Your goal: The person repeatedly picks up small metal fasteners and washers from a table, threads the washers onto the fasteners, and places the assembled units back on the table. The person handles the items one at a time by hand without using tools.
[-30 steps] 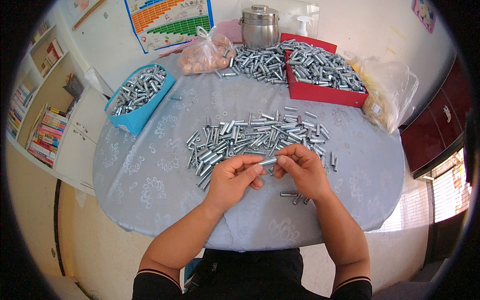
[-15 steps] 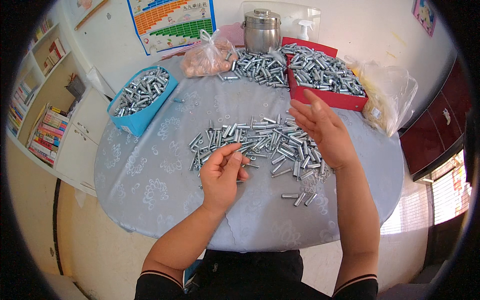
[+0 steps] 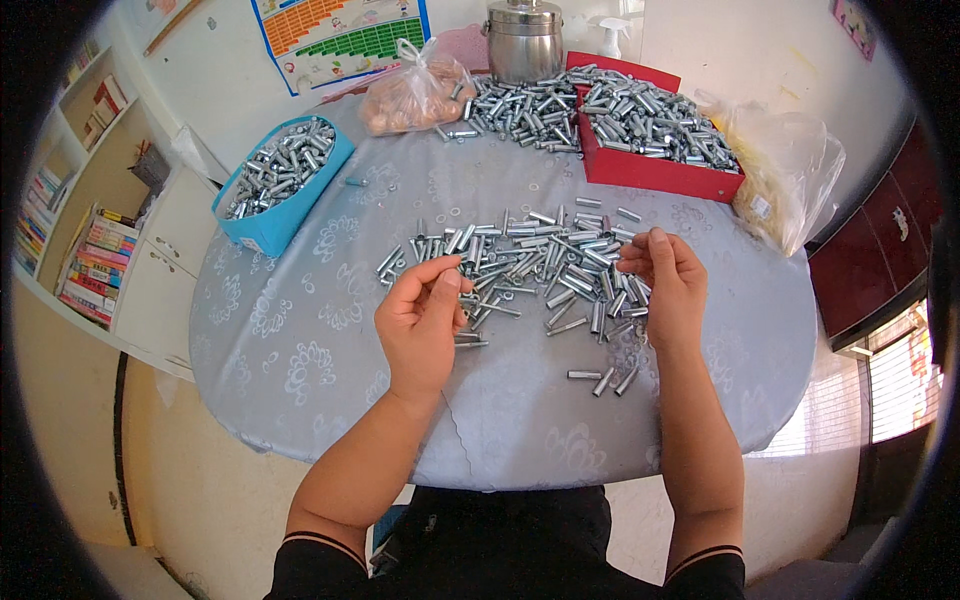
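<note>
A loose pile of silvery metal bolts and tube-like sleeves (image 3: 540,255) lies on the table in front of me. My left hand (image 3: 418,315) hovers at the pile's near left side, its thumb and index finger pinched together; whatever is between them is too small to make out. At the pile's right edge is my right hand (image 3: 675,290), thumb and fingers bent toward each other over the parts. Its fingertips hide what they grip, if anything. Several small metal rings (image 3: 630,350) lie beside its wrist. Nearer me sit three separate sleeves (image 3: 603,381).
A blue box (image 3: 270,235) full of metal parts stands at the left. Farther back are a bag of eggs (image 3: 415,95), a heap of bolts (image 3: 515,112), a steel pot (image 3: 525,45), a filled red box (image 3: 660,172) and a plastic bag (image 3: 790,180). Grey cloth covers the table (image 3: 290,400).
My right hand has come down from beside the red box to the pile's right edge, its spread fingers now bent. My left hand has shifted slightly left. Two sleeves now lie at the pile's far side.
</note>
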Tool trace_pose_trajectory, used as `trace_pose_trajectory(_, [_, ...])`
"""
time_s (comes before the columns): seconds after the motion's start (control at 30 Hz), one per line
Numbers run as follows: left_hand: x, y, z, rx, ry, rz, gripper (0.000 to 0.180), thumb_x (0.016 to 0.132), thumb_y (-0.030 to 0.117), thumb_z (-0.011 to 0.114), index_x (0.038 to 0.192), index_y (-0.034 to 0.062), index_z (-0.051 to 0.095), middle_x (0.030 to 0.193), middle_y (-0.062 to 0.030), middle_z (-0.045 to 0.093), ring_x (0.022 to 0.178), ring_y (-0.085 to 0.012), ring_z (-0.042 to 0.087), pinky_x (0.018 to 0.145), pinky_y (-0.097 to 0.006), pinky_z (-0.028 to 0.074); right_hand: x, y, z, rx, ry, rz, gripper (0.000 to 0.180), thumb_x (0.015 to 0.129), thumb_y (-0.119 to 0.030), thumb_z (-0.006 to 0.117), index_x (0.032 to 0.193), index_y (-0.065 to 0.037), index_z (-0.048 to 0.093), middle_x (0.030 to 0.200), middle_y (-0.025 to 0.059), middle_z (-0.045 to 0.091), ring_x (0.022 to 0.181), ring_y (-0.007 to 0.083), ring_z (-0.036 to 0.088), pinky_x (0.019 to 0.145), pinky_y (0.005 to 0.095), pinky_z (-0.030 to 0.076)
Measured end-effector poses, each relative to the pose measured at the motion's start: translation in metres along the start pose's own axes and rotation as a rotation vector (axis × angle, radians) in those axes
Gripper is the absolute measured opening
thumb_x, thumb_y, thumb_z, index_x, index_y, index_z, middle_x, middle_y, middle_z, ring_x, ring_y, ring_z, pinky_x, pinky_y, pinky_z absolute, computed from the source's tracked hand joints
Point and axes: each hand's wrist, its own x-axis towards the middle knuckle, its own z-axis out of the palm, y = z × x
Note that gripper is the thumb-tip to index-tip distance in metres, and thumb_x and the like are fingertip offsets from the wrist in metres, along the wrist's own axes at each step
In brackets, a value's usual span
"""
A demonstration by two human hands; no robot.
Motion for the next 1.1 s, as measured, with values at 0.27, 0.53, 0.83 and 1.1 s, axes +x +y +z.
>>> trace_pose_trajectory(0.27, [0.014,0.006,0.006,1.08,-0.643,0.535,0.018,0.077,0.006,0.066,0.095,0.007,0.069,0.097,-0.0062,0.065,0.088,-0.0242,0.058,0.075,-0.035,0.049,0.005,0.002,-0.01,-0.037,0.021,-0.029,0.027,0.097,-0.02,0.055,0.089,0.004,0.064,0.079,0.0096,0.067,0.064,0.0116,0.06,0.061,0.0233,0.047])
trace_pose_trajectory(0.53, [0.02,-0.014,0.015,1.226,-0.676,0.6,0.017,0.077,0.007,0.062,0.092,0.0084,0.07,0.091,-0.0063,0.061,0.089,-0.0264,0.056,0.077,-0.036,0.048,0.006,-0.005,-0.018,-0.414,0.016,-0.064,0.021,0.092,-0.018,0.063,0.086,0.002,0.065,0.074,0.004,0.065,0.063,0.0082,0.056,0.059,0.0238,0.045])
trace_pose_trajectory(0.83, [0.008,-0.002,0.019,0.221,-0.453,-0.069,0.025,0.087,-0.002,0.059,0.111,0.0034,0.061,0.091,-0.0033,0.06,0.077,-0.0125,0.059,0.068,-0.028,0.05,-0.003,-0.013,-0.029,-0.917,-0.594,-0.184,0.022,0.074,-0.018,0.075,0.092,-0.005,0.069,0.081,0.0114,0.065,0.075,0.0271,0.064,0.068,0.0362,0.051])
trace_pose_trajectory(1.1, [0.005,-0.019,0.013,-0.162,-0.376,-0.128,0.023,0.09,0.001,0.058,0.113,0.001,0.06,0.093,-0.0067,0.065,0.076,-0.0125,0.062,0.07,-0.027,0.051,-0.01,-0.016,-0.024,-1.03,-0.747,-0.326,0.029,0.072,-0.018,0.077,0.097,-0.006,0.068,0.09,0.0122,0.062,0.082,0.0295,0.063,0.072,0.0381,0.05])
